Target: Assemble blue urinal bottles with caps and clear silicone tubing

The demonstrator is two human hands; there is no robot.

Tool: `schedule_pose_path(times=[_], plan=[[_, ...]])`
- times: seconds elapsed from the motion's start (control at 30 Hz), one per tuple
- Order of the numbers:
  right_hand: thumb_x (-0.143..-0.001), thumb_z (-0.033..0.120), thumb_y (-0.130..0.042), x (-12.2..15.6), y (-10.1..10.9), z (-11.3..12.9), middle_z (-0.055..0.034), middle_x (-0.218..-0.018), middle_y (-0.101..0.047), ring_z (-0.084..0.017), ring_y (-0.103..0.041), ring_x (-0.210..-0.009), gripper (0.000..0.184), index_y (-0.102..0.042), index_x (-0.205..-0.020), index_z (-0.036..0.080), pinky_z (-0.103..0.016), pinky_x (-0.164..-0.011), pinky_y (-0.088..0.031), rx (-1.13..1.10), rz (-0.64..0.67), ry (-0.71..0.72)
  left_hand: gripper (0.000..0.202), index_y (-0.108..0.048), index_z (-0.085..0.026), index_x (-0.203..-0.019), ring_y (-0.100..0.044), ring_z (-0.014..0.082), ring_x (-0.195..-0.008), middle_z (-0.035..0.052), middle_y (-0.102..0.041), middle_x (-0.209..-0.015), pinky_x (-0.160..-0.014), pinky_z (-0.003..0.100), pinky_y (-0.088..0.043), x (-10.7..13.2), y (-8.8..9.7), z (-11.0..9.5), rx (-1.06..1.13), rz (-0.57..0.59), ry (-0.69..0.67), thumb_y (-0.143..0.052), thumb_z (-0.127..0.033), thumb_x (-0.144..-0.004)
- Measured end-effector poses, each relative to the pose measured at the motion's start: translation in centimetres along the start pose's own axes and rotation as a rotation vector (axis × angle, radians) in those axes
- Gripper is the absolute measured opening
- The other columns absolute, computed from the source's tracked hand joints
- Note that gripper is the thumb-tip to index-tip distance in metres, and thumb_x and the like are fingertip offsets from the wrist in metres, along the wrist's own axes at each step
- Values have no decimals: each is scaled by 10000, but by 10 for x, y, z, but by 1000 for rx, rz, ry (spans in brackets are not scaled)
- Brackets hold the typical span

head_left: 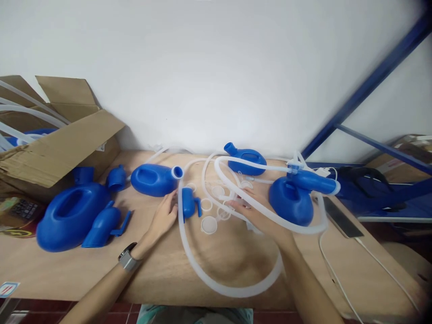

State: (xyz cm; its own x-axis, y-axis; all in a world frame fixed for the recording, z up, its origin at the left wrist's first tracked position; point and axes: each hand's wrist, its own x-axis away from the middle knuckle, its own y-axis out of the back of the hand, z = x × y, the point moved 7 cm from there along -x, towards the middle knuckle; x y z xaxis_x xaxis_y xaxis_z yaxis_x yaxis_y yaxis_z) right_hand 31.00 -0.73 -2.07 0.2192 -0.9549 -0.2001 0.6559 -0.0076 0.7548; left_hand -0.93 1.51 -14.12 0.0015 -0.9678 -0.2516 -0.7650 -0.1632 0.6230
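My left hand (166, 212) rests on the table with thumb and fingers apart, holding nothing I can see. Just right of it stands a blue plastic spout piece (188, 203) with a side arm, partly behind a translucent hose (189, 258). A blue handled bottle (153, 180) lies beyond that hand, its white-rimmed mouth to the right. My right hand (248, 210) is among clear plastic lids (209, 225). Its thumb and fingers close around something small and whitish, partly hidden by the hose. Another blue bottle (290, 207), with a spout piece (313, 181) and hose attached, stands right of it.
An open cardboard box (64, 148) with hoses is at the left. Before it are a large blue bottle (72, 216) and a loose spout (104, 227). Another blue bottle (248, 162) stands by the wall. A phone (340, 218) with a cable lies right, near a blue frame (364, 81).
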Motion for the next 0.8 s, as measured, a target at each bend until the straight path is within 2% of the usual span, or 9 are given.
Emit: schedule_pose_path(times=[0.1, 0.17, 0.27, 0.33, 0.4, 0.47, 0.57, 0.67, 0.8], plan=[[-997, 557, -630, -4, -16, 6, -51, -1085, -754, -266, -733, -988, 410, -728, -1273, 271, -441, -932, -598, -92, 47, -39, 466, -637, -210, -1369, -723, 320, -1142, 139, -724, -1322, -982, 495, -607, -6, 19, -7, -42, -99, 10, -443, -296, -954], [-973, 572, -661, -11, -24, 9, -60, -1119, -740, -276, -727, -996, 517, -670, -1384, 260, -460, -938, -599, -80, 43, -57, 395, -667, -218, -1290, -717, 318, -1089, 130, -726, -1247, -914, 464, -612, -18, 43, -14, -67, -166, 6, -461, -346, -979], [-938, 551, -731, -32, -35, 22, -95, -1243, -724, -311, -707, -1114, 646, -600, -1482, 227, -490, -1022, -576, -81, 26, 16, 372, -688, -232, -1261, -644, 348, -1220, 121, -686, -1281, -1064, 480, -519, -52, 82, -25, -161, -251, -64, -551, -425, -974], [-943, 491, -754, -51, -44, 36, -130, -1306, -711, -332, -679, -1198, 630, -607, -1473, 182, -499, -1083, -545, -79, 33, 88, 454, -674, -245, -1329, -592, 378, -1304, 133, -657, -1363, -1113, 512, -455, -80, 94, -31, -389, -211, -196, -566, -509, -976], [-958, 431, -757, -73, -54, 54, -148, -1316, -699, -329, -657, -1237, 557, -641, -1424, 148, -491, -1118, -516, -35, 50, 157, 446, -693, -258, -1303, -573, 398, -1309, 146, -676, -1358, -1100, 559, -415, -105, 89, -24, -570, -81, -243, -530, -536, -995], [-970, 418, -756, -93, -65, 73, -146, -1300, -684, -312, -646, -1256, 506, -664, -1386, 145, -469, -1135, -496, 41, 76, 238, 383, -743, -255, -1163, -594, 391, -1242, 149, -716, -1279, -1078, 573, -397, -120, 82, -11, -625, -21, -250, -504, -512, -1009], [-1002, 474, -709, -122, -82, 90, -161, -1334, -645, -313, -672, -1228, 507, -656, -1403, 167, -456, -1078, -530, 187, 86, 286, 401, -747, -225, -1051, -593, 394, -1181, 176, -734, -1177, -1060, 593, -366, -125, 71, 1, -636, -66, -240, -446, -490, -1036], [-1050, 487, -626, -144, -93, 92, -192, -1437, -620, -338, -673, -1267, 514, -625, -1451, 165, -471, -1048, -556, 265, 54, 315, 418, -733, -223, -1035, -582, 388, -1168, 173, -736, -1118, -1066, 596, -336, -120, 66, 5, -634, -135, -236, -413, -492, -1054], [-1059, 466, -623, -153, -122, 89, -167, -1498, -649, -328, -654, -1352, 534, -584, -1512, 187, -477, -1124, -532, 269, 222, 484, 391, -725, -227, -995, -586, 371, -1136, 153, -738, -1089, -1056, 577, -334, -118, 65, 7, -612, -168, -249, -453, -504, -1043]])
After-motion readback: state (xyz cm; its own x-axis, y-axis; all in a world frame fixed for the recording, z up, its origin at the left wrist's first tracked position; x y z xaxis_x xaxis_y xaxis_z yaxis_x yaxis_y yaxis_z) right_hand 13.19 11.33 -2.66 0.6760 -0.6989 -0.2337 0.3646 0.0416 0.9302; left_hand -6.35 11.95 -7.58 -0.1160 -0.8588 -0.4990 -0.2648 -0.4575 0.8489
